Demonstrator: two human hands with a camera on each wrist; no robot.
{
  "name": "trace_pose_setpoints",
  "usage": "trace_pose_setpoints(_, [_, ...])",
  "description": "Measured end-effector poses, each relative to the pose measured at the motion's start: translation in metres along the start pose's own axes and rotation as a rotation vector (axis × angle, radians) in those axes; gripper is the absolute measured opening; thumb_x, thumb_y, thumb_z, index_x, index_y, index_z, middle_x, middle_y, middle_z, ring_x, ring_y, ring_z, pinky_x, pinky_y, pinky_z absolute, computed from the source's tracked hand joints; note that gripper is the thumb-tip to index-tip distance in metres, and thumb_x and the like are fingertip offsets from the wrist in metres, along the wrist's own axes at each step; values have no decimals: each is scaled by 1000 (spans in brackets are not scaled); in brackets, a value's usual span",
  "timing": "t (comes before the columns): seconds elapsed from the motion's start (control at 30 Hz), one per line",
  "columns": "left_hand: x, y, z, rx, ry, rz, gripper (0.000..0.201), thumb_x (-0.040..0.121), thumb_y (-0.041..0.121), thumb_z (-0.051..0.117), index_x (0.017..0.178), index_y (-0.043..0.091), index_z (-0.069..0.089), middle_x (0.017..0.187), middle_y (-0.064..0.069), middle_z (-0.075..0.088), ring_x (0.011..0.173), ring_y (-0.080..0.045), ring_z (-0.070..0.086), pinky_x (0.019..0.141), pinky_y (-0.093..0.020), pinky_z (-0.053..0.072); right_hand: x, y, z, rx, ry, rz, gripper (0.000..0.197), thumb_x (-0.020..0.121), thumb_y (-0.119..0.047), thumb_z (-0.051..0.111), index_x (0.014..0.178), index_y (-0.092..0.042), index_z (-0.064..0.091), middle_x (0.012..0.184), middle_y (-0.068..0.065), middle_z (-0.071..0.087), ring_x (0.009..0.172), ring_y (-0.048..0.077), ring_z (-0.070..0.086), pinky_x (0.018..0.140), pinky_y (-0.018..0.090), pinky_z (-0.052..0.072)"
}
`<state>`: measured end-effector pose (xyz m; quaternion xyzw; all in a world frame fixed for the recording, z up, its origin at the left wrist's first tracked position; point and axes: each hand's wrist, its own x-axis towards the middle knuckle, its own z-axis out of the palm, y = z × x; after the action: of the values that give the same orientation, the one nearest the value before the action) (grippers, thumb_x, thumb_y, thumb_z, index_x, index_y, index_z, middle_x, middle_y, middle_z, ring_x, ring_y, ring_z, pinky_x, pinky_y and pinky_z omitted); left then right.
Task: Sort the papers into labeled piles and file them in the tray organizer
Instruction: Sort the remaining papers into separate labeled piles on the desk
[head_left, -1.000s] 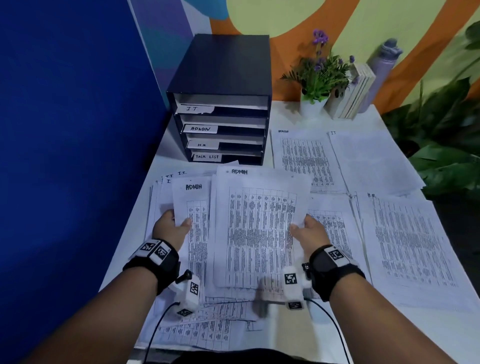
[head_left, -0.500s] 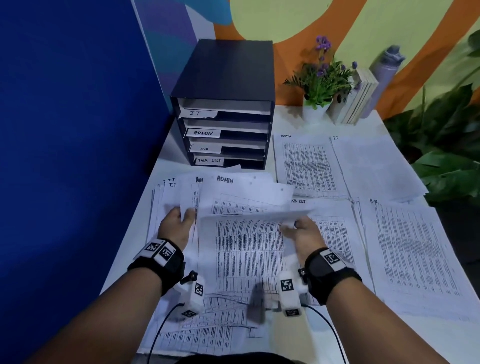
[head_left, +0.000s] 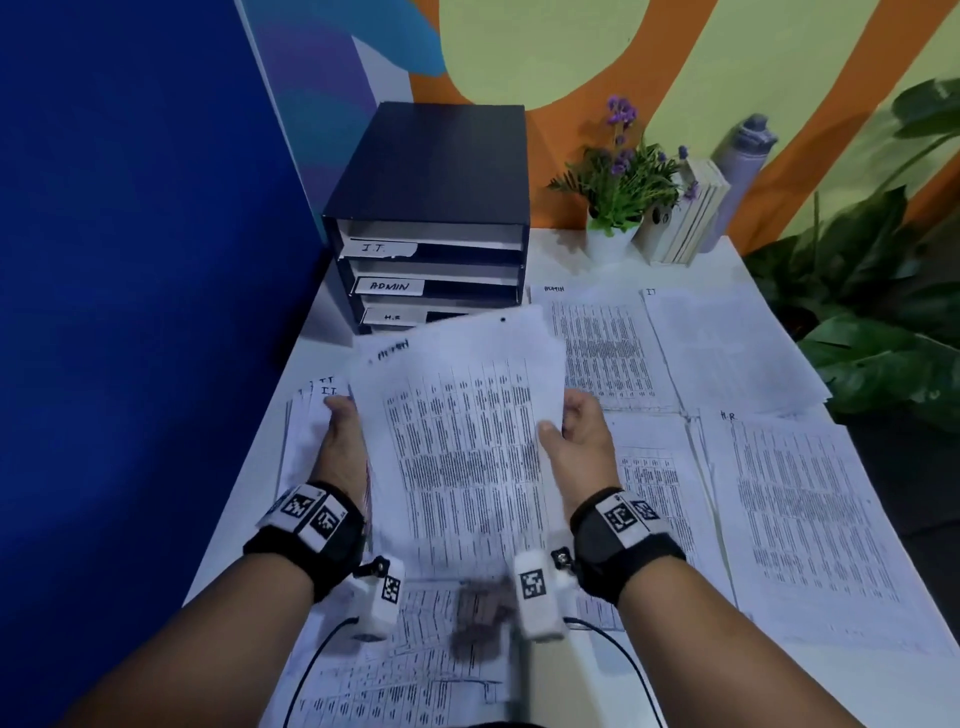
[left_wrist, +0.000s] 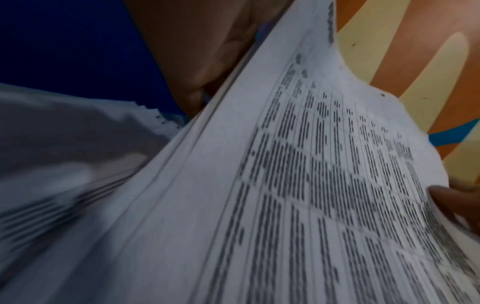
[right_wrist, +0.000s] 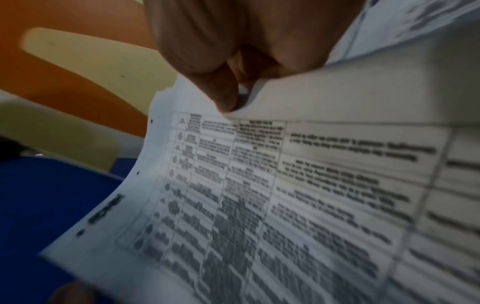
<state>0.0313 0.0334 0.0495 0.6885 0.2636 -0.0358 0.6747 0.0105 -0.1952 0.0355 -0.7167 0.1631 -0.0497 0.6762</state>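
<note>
I hold a stack of printed ADMIN papers (head_left: 462, 431) lifted off the table and tilted up toward me. My left hand (head_left: 340, 441) grips its left edge and my right hand (head_left: 576, 431) grips its right edge, thumb on top. The left wrist view shows the stack's layered edge (left_wrist: 259, 185) against my palm. In the right wrist view my thumb pinches the top sheet (right_wrist: 285, 195). The black tray organizer (head_left: 436, 208) stands behind, with slots labeled I.T. (head_left: 382, 248), ADMIN (head_left: 389, 286) and H.R (head_left: 392, 316); the lowest slot is hidden by the stack.
Sorted piles lie on the white table (head_left: 862, 691): I.T. sheets (head_left: 306, 415) at left, ADMIN (head_left: 597, 348) and IT (head_left: 727, 348) piles at back right, an H.R. pile (head_left: 800, 519) at right. A potted plant (head_left: 618, 192), books (head_left: 685, 218) and a bottle (head_left: 743, 156) stand behind.
The ADMIN sheets that lay spread on the table have been gathered into one stack and raised between both hands, now covering the lowest tray label.
</note>
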Motion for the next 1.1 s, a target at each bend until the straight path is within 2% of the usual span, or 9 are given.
trace_pose_setpoints(0.1, [7,10,-1,-107,-10,82,100,69,92,28,143,26,38,147,1,44,133,-19,43,111,-39,34,-6,-29,11,106,37,-168,60,92,1,52,123,-49,40,109,-1,60,87,2,62,72,17,51])
trace_pose_setpoints(0.2, [-6,27,7,-47,-18,280,27,100,47,37,122,32,43,118,15,57,104,-2,53,87,-16,40,-15,-37,18,99,10,-296,52,92,1,51,127,-36,43,124,-1,56,108,6,59,87,21,51])
trace_pose_setpoints(0.33, [-5,14,10,-64,-82,312,40,94,4,55,128,19,39,125,-1,57,117,-18,54,104,-38,41,-27,-4,21,-132,-62,-239,44,93,-7,49,126,-31,33,116,-8,56,98,9,60,87,30,52])
trace_pose_setpoints(0.47, [-3,-11,15,152,-65,234,47,97,9,50,139,23,35,129,2,54,120,-20,51,101,-33,37,-22,31,18,-435,-129,-14,39,96,-15,44,132,-22,29,106,2,60,75,15,58,65,31,51])
trace_pose_setpoints(0.53, [-2,-8,20,151,-23,227,42,99,13,47,139,20,36,129,0,54,118,-20,51,99,-32,39,-16,28,12,-425,-122,79,35,98,-18,46,130,-20,34,106,0,60,85,18,62,79,40,56])
trace_pose_setpoints(0.6, [5,1,27,72,5,225,29,98,10,49,125,18,45,114,0,60,108,-22,57,84,-29,47,-8,18,1,-357,-80,132,30,99,-18,47,129,-19,42,109,-9,53,100,13,56,92,34,51])
trace_pose_setpoints(0.67, [15,7,35,-6,-45,236,22,94,6,54,108,23,50,105,0,63,99,-23,62,77,-31,51,1,7,-12,-199,37,154,19,99,-13,47,113,-24,52,93,-7,55,91,22,63,73,25,52])
trace_pose_setpoints(0.87, [45,-23,37,768,-187,166,64,89,27,64,145,28,33,148,0,33,131,-21,40,107,-39,39,58,38,-87,-156,504,339,39,97,-7,45,136,-5,45,124,12,54,104,32,59,81,39,51])
trace_pose_setpoints(1.1, [52,-66,30,1243,-260,-15,97,79,39,73,153,33,11,162,1,-5,148,-32,-5,119,-47,17,129,64,-143,-411,514,503,24,97,-12,48,114,1,58,111,22,64,97,38,64,87,48,55])
